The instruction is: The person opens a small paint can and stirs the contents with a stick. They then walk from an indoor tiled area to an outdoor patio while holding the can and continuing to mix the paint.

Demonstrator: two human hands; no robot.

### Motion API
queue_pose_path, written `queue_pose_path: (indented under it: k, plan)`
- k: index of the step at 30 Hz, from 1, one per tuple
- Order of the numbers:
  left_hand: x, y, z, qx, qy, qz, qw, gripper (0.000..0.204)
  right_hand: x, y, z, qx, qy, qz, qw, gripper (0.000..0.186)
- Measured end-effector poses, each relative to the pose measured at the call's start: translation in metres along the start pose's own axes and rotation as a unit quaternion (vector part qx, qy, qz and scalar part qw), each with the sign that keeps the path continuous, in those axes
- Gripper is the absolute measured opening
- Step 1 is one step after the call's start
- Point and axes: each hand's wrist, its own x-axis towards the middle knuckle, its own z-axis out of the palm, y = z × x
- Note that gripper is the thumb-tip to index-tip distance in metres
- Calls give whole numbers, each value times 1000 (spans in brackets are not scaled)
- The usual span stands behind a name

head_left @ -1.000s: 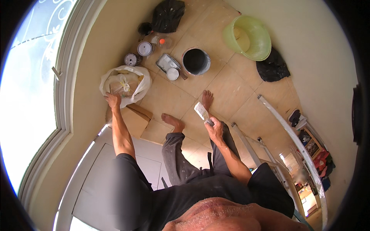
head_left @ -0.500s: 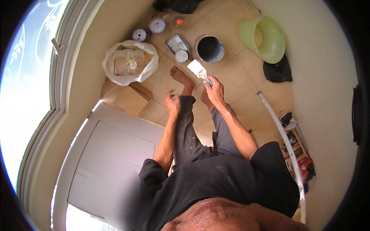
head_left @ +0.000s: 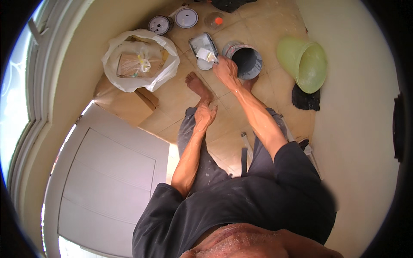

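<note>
My right hand (head_left: 224, 69) is closed on the handle of a paintbrush (head_left: 206, 56) with white bristles, which is over a paint-smeared rectangular tray (head_left: 202, 42) and a small round white container (head_left: 204, 66). A grey bucket (head_left: 248, 62) with a dark inside stands just right of my right hand, partly behind it. My left hand (head_left: 205, 114) hangs beside my left knee, fingers loosely bent and apart, holding nothing that shows. My bare left foot lies above it on the tiles.
An open white plastic bag (head_left: 167, 64) sits on cardboard (head_left: 120, 105) at the left, near a door (head_left: 107, 180) and window. Paint cans (head_left: 186, 18) and an orange-capped bottle (head_left: 219, 20) stand behind. A green bucket (head_left: 309, 64) lies by the right wall, near ladder rails (head_left: 244, 139).
My left hand has left the plastic bag and moved toward my left knee. My right arm has reached forward, carrying the brush over the tray beside the grey bucket.
</note>
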Motion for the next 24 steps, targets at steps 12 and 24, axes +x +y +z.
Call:
queue_pose_path:
  k: [12,24]
  plan:
    - [61,48,-63,64,107,47,991,50,131,84,114,-125,-104,-208,965,35]
    - [78,55,-112,93,286,69,951,34,186,4,-162,53,-404,-181,895,30]
